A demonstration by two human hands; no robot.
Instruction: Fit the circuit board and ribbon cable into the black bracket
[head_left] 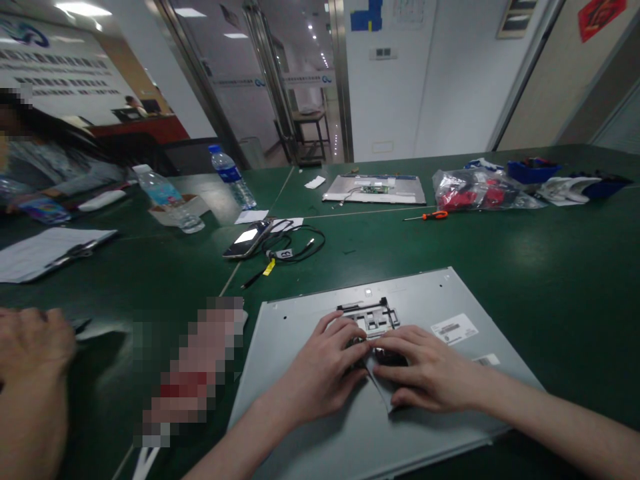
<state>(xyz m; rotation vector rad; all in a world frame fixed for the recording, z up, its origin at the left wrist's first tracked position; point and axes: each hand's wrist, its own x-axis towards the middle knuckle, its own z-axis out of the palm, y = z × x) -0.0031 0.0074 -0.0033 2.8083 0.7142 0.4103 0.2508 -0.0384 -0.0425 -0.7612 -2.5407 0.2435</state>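
Observation:
A large flat grey metal panel (310, 327) lies on the table in front of me. Near its middle is a cut-out bracket (377, 320) with black edges. Just below this, my left hand (330, 363) rests on the panel with its fingers curled inward. My right hand (433, 370) meets it from the other side, fingers bent and closed. Between the fingertips lies a thin grey strip (381, 392) running toward me. A small dark part (391, 358) shows under my right fingers, mostly hidden. White labels (455, 329) are stuck right of the bracket.
Further back lie a phone (247, 240), a black cable (300, 253), a second panel with a circuit board (375, 190), an orange screwdriver (427, 217) and a plastic bag (485, 190). Bottles (233, 177) stand at left. Another person's hand (35, 347) is at far left.

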